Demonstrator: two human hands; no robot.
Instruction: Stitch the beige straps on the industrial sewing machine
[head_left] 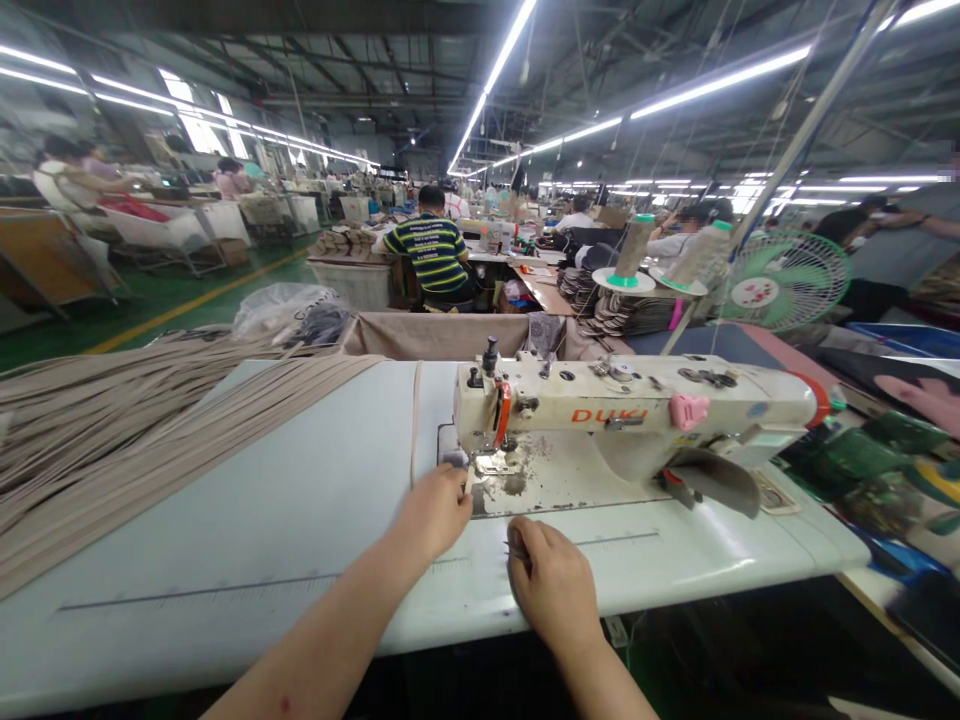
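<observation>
My left hand (pixel 439 508) is closed beside the needle area of a white sewing machine (pixel 570 400), its fingertips near the metal needle plate (pixel 499 463). What the fingers pinch is hidden. A narrow beige strip (pixel 416 415) runs down the table from the back edge and disappears behind this hand. My right hand (pixel 553 575) is curled shut over the front of the pale table (pixel 300 530), just right of the left hand. A dark edge with small points shows at its thumb side, too small to name.
A pile of long beige strips (pixel 150 440) covers the table's left side. Behind the machine is a cloth-lined bin (pixel 442 335). Thread cones (pixel 634 250) and a green fan (pixel 787 285) stand at the back right. A person in a striped shirt (pixel 429 255) sits ahead.
</observation>
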